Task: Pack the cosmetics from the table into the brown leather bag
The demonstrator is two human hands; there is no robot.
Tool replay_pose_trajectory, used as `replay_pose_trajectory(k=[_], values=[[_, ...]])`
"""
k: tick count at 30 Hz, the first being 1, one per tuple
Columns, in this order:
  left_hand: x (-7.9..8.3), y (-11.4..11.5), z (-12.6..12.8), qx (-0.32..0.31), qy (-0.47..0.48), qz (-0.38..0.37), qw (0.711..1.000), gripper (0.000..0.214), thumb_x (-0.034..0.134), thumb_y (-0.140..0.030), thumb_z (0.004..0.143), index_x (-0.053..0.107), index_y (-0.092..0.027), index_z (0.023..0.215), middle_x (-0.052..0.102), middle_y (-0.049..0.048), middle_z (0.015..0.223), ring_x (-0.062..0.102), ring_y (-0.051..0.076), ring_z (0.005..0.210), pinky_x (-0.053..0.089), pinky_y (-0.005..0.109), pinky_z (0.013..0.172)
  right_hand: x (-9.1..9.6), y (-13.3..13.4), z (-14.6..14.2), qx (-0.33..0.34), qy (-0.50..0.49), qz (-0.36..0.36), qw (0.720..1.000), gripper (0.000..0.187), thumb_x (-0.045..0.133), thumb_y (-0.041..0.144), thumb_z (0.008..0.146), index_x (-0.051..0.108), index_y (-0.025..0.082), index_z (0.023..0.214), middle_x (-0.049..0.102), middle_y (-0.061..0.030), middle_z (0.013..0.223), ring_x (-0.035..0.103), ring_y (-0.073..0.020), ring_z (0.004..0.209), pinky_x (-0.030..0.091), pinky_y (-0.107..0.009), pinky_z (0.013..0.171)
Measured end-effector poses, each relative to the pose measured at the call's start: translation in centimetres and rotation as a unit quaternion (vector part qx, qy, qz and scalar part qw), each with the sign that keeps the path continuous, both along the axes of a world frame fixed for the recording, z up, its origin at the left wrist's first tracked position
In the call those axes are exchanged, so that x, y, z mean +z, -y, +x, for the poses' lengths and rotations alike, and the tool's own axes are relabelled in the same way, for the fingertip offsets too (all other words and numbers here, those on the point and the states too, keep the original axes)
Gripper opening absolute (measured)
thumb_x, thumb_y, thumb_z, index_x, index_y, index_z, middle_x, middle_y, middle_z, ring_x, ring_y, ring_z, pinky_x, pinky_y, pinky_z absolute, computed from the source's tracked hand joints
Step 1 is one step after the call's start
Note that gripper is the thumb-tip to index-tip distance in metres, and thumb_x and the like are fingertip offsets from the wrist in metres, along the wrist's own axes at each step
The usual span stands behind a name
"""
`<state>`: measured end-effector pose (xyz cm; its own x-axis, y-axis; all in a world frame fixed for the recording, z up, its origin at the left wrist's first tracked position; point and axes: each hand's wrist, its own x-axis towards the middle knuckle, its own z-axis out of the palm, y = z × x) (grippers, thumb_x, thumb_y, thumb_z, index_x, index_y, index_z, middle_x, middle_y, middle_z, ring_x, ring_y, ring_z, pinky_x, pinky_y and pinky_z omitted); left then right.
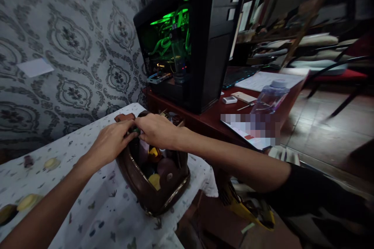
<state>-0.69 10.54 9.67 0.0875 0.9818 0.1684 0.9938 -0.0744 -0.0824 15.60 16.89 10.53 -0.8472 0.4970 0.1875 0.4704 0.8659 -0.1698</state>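
A brown leather bag (136,184) stands unzipped on the patterned white cloth, its gold zipper teeth showing along both edges. My left hand (112,139) is closed at the far left rim of the bag, thumb and fingers pinched around a small green thing (134,129), mostly hidden. Against those fingertips, my right hand (154,129) is closed too, its fingers bent down over the opening; what they grip is out of sight. Inside the bag lie a shiny amber item (154,155), a yellow round piece (154,181) and a dark flap with a snap (168,177).
Several small yellowish items, one a round piece (52,163), lie on the white cloth (96,202) at left. A red-brown desk behind bears a computer tower (209,54) lit green, a clear bottle (270,95) and a tablet-like screen (258,140). A yellow object (248,212) lies below.
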Motion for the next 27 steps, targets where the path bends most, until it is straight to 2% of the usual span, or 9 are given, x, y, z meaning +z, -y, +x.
replay_pose_trajectory(k=[3, 5, 10, 16, 21, 27], values=[[-0.3, 0.1, -0.1, 0.011, 0.010, 0.018, 1.000, 0.031, 0.042, -0.036, 0.093, 0.062, -0.019, 0.108, 0.072, 0.0106, 0.104, 0.065, 0.032, 0.099, 0.045, 0.036, 0.077, -0.1, -0.1, 0.0, -0.001, -0.001, -0.001, 1.000, 0.024, 0.052, 0.017, 0.088, 0.065, 0.014, 0.109, 0.071, -0.0141, 0.106, 0.068, -0.0276, 0.097, 0.051, -0.033, 0.073], [-0.2, 0.4, -0.3, -0.004, 0.035, 0.025, 0.999, 0.032, 0.044, -0.039, 0.092, 0.062, -0.020, 0.110, 0.072, 0.0095, 0.105, 0.066, 0.031, 0.098, 0.045, 0.035, 0.077, -0.2, -0.2, 0.0, 0.004, -0.007, -0.006, 1.000, 0.027, 0.052, 0.015, 0.086, 0.064, 0.015, 0.109, 0.071, -0.0136, 0.106, 0.068, -0.0277, 0.096, 0.050, -0.032, 0.071], [0.4, 0.9, -1.1, -0.048, 0.102, -0.013, 0.994, 0.036, 0.052, -0.045, 0.088, 0.061, -0.026, 0.117, 0.072, 0.0027, 0.112, 0.066, 0.027, 0.098, 0.046, 0.033, 0.079, -0.1, -0.3, -0.1, 0.027, -0.040, -0.045, 0.998, 0.028, 0.056, 0.018, 0.083, 0.063, 0.018, 0.110, 0.071, -0.0109, 0.106, 0.067, -0.0269, 0.096, 0.047, -0.030, 0.068], [0.3, 0.3, -0.8, -0.010, 0.029, -0.026, 0.999, 0.032, 0.046, -0.039, 0.090, 0.062, -0.020, 0.111, 0.071, 0.0103, 0.109, 0.065, 0.032, 0.100, 0.048, 0.039, 0.081, 0.9, 1.1, 0.1, 0.001, -0.039, -0.062, 0.997, 0.027, 0.054, 0.011, 0.084, 0.064, 0.016, 0.108, 0.072, -0.0111, 0.102, 0.068, -0.0233, 0.094, 0.045, -0.027, 0.069], [0.4, 0.9, -1.0, -0.045, 0.091, -0.039, 0.994, 0.030, 0.047, -0.037, 0.090, 0.060, -0.022, 0.112, 0.068, 0.0092, 0.118, 0.063, 0.029, 0.110, 0.049, 0.040, 0.090, 0.7, 1.2, 0.7, -0.024, -0.033, -0.066, 0.997, 0.022, 0.053, 0.020, 0.091, 0.065, 0.014, 0.108, 0.072, -0.0133, 0.101, 0.068, -0.0247, 0.092, 0.045, -0.028, 0.070], [1.3, 1.4, -0.7, -0.040, 0.125, -0.056, 0.990, 0.034, 0.050, -0.031, 0.089, 0.059, -0.023, 0.122, 0.066, 0.0079, 0.127, 0.060, 0.028, 0.117, 0.046, 0.043, 0.100, 0.2, 0.9, 0.6, -0.035, -0.040, -0.075, 0.996, 0.027, 0.053, 0.024, 0.091, 0.064, 0.013, 0.113, 0.072, -0.0134, 0.102, 0.068, -0.0256, 0.094, 0.045, -0.030, 0.072]])
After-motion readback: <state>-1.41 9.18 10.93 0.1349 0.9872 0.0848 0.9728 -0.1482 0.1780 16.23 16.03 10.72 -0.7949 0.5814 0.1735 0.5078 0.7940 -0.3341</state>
